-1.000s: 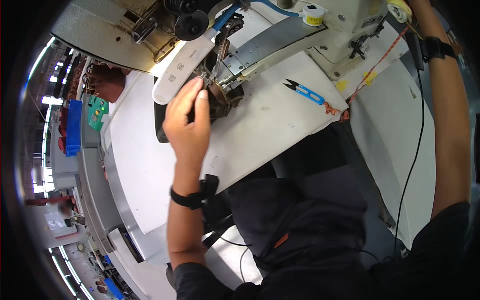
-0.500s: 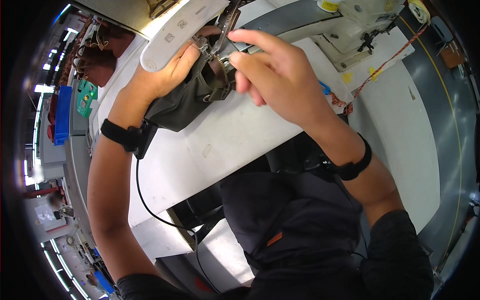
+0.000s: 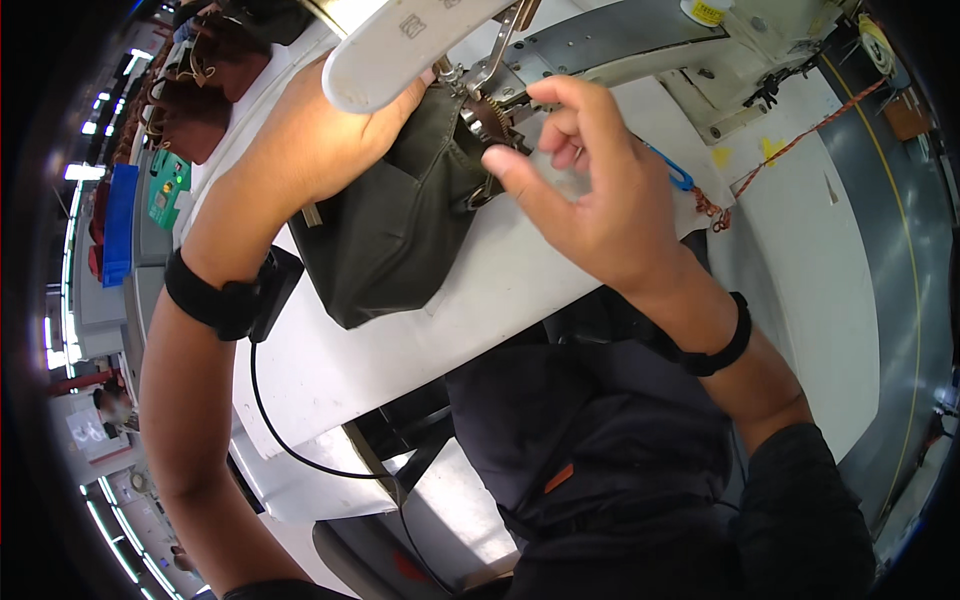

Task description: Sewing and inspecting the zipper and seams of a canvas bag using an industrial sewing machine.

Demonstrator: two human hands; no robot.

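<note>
A dark olive fabric bag [image 3: 405, 235] lies under the head of a sewing machine [image 3: 400, 58], with a zipper [image 3: 498, 112] along its far right edge. My left hand [image 3: 345, 150] grips the bag's far left side near the needle area; its fingertips are partly hidden behind the white machine head. My right hand [image 3: 610, 190] hovers just right of the zipper and presser area. Its thumb and forefinger are apart, the other fingers are curled, and nothing shows between them.
A white worktable [image 3: 340, 375] carries the machine. To the right are a blue-handled tool [image 3: 680, 178] and a red-orange cord [image 3: 810, 130]. A yellow-labelled bottle [image 3: 705, 12] stands at the back. Brown bags [image 3: 200, 125] and a blue bin [image 3: 120, 225] are at far left.
The bag has turned and slid nearer to me, showing more of its side. My left hand has moved with it. The right hand has drawn back rightward from the zipper and opened wider.
</note>
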